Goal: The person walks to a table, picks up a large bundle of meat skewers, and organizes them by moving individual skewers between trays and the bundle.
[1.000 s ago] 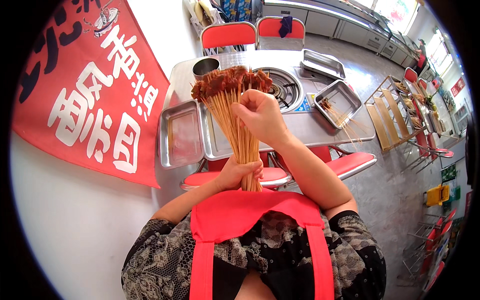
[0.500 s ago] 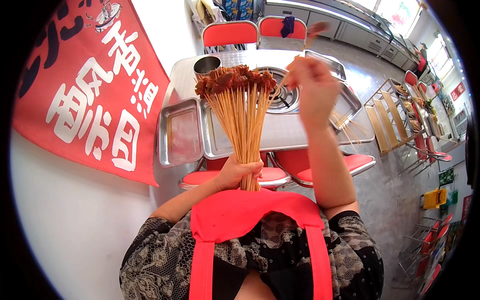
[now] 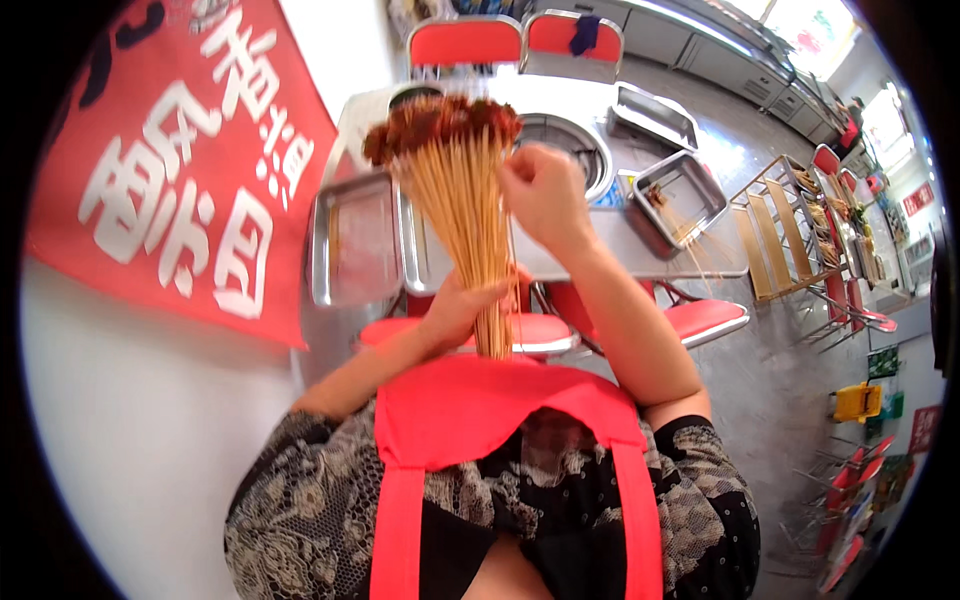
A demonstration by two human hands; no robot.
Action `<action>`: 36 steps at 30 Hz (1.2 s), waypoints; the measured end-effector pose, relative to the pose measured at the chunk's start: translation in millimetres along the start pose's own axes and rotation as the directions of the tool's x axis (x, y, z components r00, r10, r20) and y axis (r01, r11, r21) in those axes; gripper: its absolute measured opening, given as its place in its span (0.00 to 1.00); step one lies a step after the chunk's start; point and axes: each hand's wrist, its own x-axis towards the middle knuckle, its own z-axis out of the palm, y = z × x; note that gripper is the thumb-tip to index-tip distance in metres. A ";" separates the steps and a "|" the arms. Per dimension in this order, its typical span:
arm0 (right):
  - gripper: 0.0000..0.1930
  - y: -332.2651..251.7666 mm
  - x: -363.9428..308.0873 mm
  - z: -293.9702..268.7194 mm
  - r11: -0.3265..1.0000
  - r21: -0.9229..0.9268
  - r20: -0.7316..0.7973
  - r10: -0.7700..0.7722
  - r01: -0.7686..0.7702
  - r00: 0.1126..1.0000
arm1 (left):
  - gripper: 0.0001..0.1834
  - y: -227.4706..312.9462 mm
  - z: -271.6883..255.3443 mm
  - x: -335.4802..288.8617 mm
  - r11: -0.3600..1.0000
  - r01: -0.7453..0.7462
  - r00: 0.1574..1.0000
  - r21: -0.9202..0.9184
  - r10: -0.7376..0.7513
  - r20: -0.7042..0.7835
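A thick bundle of bamboo skewers (image 3: 462,205) stands nearly upright in front of my chest, spread wider at the top. Dark red, sauce-coated meat pieces (image 3: 440,130) crowd its upper ends. My left hand (image 3: 462,308) is wrapped round the lower part of the sticks. At the bundle's right side, just below the meat, my right hand (image 3: 548,200) is closed in a pinch on a skewer along the bundle's edge; its fingers partly hide the stick. Right of it, a deep metal tray (image 3: 650,235) holds a few loose meat skewers (image 3: 684,228).
A metal table (image 3: 580,250) bears shallow trays (image 3: 322,270) at left, another deep tray (image 3: 615,125) at the far right and a round burner (image 3: 598,150). Red folding chairs (image 3: 465,45) stand around it. A red banner (image 3: 200,180) hangs at left; a wooden-slatted rack (image 3: 770,240) stands at right.
My right hand has come down and left from its raised place, bringing a skewer to the bundle's right side. The bundle has shifted slightly up and left in view, still in my left hand.
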 end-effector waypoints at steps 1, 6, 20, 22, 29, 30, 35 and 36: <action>0.09 4.1 -0.3 3.1 0.993 -0.082 -0.009 -0.081 0.080 0.997 | 0.10 -0.2 -2.0 -3.8 1.000 0.016 1.000 0.009 -0.016 0.017; 0.09 5.7 -5.3 0.9 0.990 -0.096 0.059 0.107 -0.101 0.993 | 0.12 -9.6 -7.8 -6.2 0.986 0.058 0.989 -0.159 -0.035 0.146; 0.10 -16.1 -16.9 -18.1 0.978 -0.149 -0.079 -0.160 0.147 0.984 | 0.08 -3.7 0.4 1.1 0.978 0.191 0.976 -0.085 -0.179 0.122; 0.10 -23.7 -23.7 -12.6 0.975 -0.143 -0.013 -0.171 0.167 0.985 | 0.07 -8.1 5.4 3.0 0.982 0.178 0.982 -0.062 -0.173 0.079; 0.08 -16.2 -31.1 -9.1 0.995 0.063 0.051 0.074 -0.077 0.996 | 0.06 -18.8 19.2 4.6 0.986 0.166 0.986 -0.026 -0.166 -0.007; 0.08 -16.6 -32.7 -11.3 0.989 0.110 0.060 0.093 -0.099 0.994 | 0.07 -20.5 19.6 4.4 0.986 0.164 0.986 -0.040 -0.165 -0.009; 0.08 -2.1 -35.8 -10.7 0.924 0.350 0.059 0.140 -0.152 0.988 | 0.08 -21.9 22.5 3.8 0.982 0.177 0.984 -0.061 -0.177 0.006; 0.09 0.0 -34.1 -12.3 0.919 0.374 -0.005 0.134 -0.122 0.991 | 0.08 -22.5 21.8 3.6 0.983 0.176 0.984 -0.054 -0.176 0.004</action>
